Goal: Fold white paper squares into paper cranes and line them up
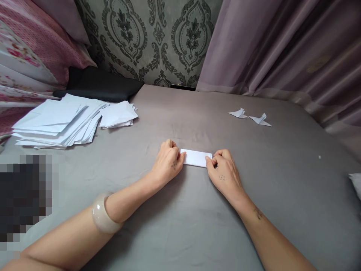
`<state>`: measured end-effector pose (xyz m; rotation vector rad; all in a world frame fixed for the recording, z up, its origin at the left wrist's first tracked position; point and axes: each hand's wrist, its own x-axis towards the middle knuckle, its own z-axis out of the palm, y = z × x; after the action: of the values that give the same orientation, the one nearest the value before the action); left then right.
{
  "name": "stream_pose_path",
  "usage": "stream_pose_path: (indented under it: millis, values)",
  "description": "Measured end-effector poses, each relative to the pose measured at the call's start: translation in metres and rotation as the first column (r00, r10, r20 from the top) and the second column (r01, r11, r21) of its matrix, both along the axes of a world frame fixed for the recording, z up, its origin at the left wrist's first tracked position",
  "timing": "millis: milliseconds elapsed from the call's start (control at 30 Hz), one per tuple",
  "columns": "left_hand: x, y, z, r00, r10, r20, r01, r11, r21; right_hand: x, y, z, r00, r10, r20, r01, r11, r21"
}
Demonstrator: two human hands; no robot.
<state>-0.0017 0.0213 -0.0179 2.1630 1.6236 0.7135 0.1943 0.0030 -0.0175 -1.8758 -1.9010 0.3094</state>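
A folded strip of white paper [196, 158] stretches between my two hands, just over the grey cloth surface. Its left end is pinched by my left hand [168, 161], thumb on the near face and the other fingers curled behind. At the right end, my right hand [224, 169] grips the paper the same way, thumb and curled fingers together. The strip's long side runs roughly across my view. Fingertips behind the paper are hidden.
Stacks of white paper sheets [59, 120] lie at the left, with a smaller paper pile [118, 114] beside them. Two folded paper birds [261, 119] rest at the back right. Behind stand a black item [98, 82], a patterned wall and purple curtains [239, 45].
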Motion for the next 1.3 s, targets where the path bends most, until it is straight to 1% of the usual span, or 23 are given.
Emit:
stream_pose_path:
  millis: [200, 400, 500, 633, 700, 733, 800, 867, 933, 967, 1033, 1133, 1233, 1300]
  values:
    - [0.001, 0.0, 0.001, 0.999, 0.004, -0.033, -0.004, 1.0, 0.0, -0.001, -0.001, 0.001, 1.0, -0.007, 0.025, 0.007, 1.0, -0.018]
    - [0.003, -0.001, 0.007, 0.993, 0.002, -0.114, -0.008, 0.999, -0.051, 0.0, -0.001, 0.003, 0.998, 0.019, 0.053, -0.018, 1.0, -0.017]
    - [0.003, -0.002, 0.009, 0.99, -0.01, -0.143, 0.001, 0.998, -0.063, 0.001, -0.002, 0.002, 0.999, 0.025, 0.042, -0.025, 1.0, -0.005]
    - [0.001, -0.004, 0.007, 0.987, -0.009, -0.158, 0.001, 0.999, -0.049, 0.001, -0.004, 0.001, 1.0, -0.001, -0.006, 0.001, 0.999, 0.038]
    - [0.001, -0.003, 0.007, 0.985, -0.033, -0.169, 0.031, 0.999, -0.013, 0.0, -0.004, 0.001, 0.999, 0.038, -0.01, -0.037, 0.996, 0.085]
    - [0.001, -0.003, 0.008, 0.982, -0.058, -0.18, 0.061, 0.998, 0.013, -0.001, -0.004, 0.002, 0.996, 0.086, 0.001, -0.085, 0.99, 0.114]
    - [0.002, -0.001, 0.01, 0.963, -0.147, -0.227, 0.165, 0.985, 0.058, -0.003, -0.004, 0.003, 0.977, 0.211, 0.039, -0.215, 0.965, 0.149]
    - [0.003, 0.0, 0.013, 0.915, -0.279, -0.291, 0.309, 0.949, 0.063, -0.004, -0.004, 0.004, 0.943, 0.322, 0.087, -0.332, 0.932, 0.145]
    - [0.002, 0.002, 0.015, 0.859, -0.389, -0.334, 0.426, 0.904, 0.044, -0.004, -0.006, 0.006, 0.913, 0.381, 0.146, -0.399, 0.909, 0.121]
    - [0.001, 0.003, 0.015, 0.846, -0.418, -0.331, 0.456, 0.889, 0.042, -0.004, -0.008, 0.007, 0.899, 0.397, 0.187, -0.42, 0.901, 0.111]
    - [-0.002, 0.005, 0.011, 0.86, -0.433, -0.271, 0.465, 0.883, 0.064, -0.006, -0.014, 0.011, 0.869, 0.4, 0.29, -0.44, 0.894, 0.086]
    - [-0.011, 0.01, 0.005, 0.888, -0.445, -0.113, 0.454, 0.888, 0.071, -0.013, -0.026, 0.019, 0.814, 0.368, 0.45, -0.42, 0.907, 0.018]
    - [-0.019, 0.015, 0.005, 0.897, -0.436, -0.073, 0.436, 0.9, -0.021, -0.025, -0.036, 0.028, 0.769, 0.34, 0.541, -0.384, 0.923, -0.034]
    - [-0.023, 0.017, 0.008, 0.895, -0.441, -0.065, 0.435, 0.896, -0.091, -0.033, -0.042, 0.03, 0.76, 0.318, 0.567, -0.369, 0.929, -0.026]
